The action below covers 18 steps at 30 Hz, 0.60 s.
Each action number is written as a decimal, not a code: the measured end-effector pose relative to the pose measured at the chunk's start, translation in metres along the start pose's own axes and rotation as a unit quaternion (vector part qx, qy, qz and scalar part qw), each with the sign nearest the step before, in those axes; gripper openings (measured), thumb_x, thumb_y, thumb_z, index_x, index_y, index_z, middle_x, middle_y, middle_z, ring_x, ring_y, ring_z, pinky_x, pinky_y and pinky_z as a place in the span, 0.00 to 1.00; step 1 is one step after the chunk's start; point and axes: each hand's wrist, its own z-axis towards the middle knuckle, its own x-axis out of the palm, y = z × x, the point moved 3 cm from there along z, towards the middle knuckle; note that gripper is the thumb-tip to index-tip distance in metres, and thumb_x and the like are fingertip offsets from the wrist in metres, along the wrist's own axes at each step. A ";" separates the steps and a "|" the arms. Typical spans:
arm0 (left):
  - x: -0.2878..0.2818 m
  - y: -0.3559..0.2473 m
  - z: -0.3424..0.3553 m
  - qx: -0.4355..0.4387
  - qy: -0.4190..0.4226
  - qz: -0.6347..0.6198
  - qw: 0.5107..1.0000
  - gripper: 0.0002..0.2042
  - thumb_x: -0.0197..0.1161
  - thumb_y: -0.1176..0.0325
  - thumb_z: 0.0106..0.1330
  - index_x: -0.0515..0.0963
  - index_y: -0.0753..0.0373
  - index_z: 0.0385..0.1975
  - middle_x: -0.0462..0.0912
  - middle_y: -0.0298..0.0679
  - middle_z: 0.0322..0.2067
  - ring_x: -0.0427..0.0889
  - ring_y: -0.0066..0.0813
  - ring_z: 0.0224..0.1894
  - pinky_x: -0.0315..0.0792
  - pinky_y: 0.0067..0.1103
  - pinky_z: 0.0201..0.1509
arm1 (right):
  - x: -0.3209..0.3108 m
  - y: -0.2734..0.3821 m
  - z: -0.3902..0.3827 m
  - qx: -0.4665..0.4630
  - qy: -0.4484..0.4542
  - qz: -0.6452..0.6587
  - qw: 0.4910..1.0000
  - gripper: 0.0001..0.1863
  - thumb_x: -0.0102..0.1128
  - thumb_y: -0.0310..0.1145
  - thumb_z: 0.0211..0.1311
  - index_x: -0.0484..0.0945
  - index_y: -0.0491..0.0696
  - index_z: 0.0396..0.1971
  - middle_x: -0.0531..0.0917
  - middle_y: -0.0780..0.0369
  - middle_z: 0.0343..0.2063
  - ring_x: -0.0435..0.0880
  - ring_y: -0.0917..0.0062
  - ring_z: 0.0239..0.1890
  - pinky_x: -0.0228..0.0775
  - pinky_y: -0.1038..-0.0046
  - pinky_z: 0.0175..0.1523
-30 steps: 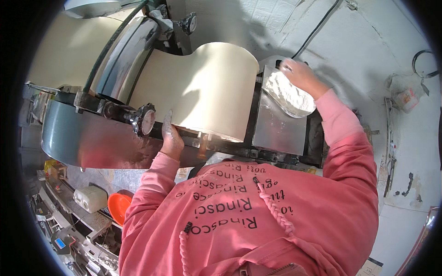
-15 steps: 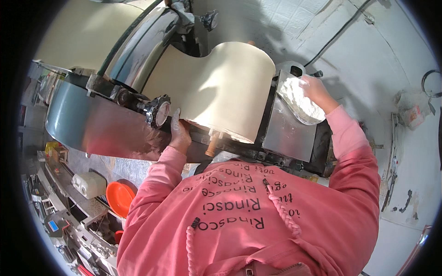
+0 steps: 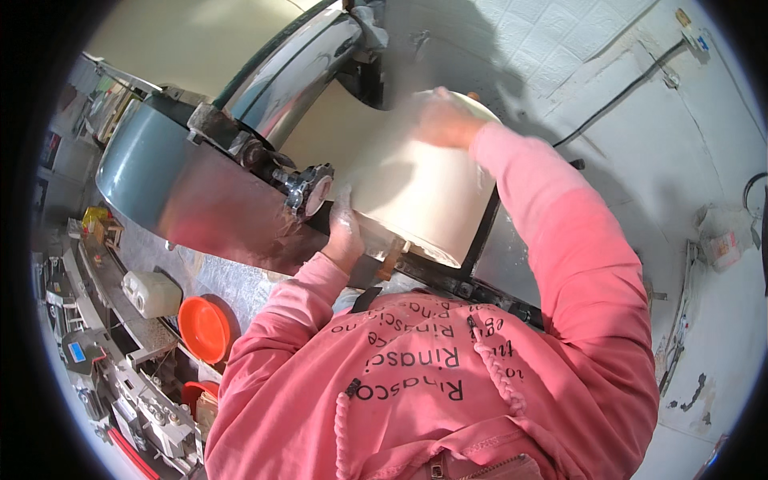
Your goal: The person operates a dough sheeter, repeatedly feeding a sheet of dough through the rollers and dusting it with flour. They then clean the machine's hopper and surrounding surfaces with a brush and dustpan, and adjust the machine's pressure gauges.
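I see a white wall (image 3: 560, 56) beyond the rolled dough sheet (image 3: 436, 196); right hand (image 3: 452, 122) blurred over it, left hand (image 3: 344, 234) at its near edge, grips unreadable.

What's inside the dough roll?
A wooden rod pokes out at the near end of the dough roll; the rest of its inside is covered by dough and cannot be seen.

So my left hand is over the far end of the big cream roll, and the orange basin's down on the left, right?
Not quite: the head view shows your right hand over the far end of the big cream roll. The orange basin is down on the left.
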 end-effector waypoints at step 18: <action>-0.010 0.007 0.012 -0.064 -0.028 0.022 0.997 0.21 0.55 0.52 0.63 0.72 0.60 0.49 0.76 0.35 0.47 0.74 0.31 0.48 0.66 0.26 0.55 | -0.009 0.017 -0.012 -0.057 0.040 -0.098 0.993 0.24 0.41 0.52 0.62 0.79 0.51 0.44 0.78 0.58 0.47 0.73 0.69 0.54 0.57 0.61 0.57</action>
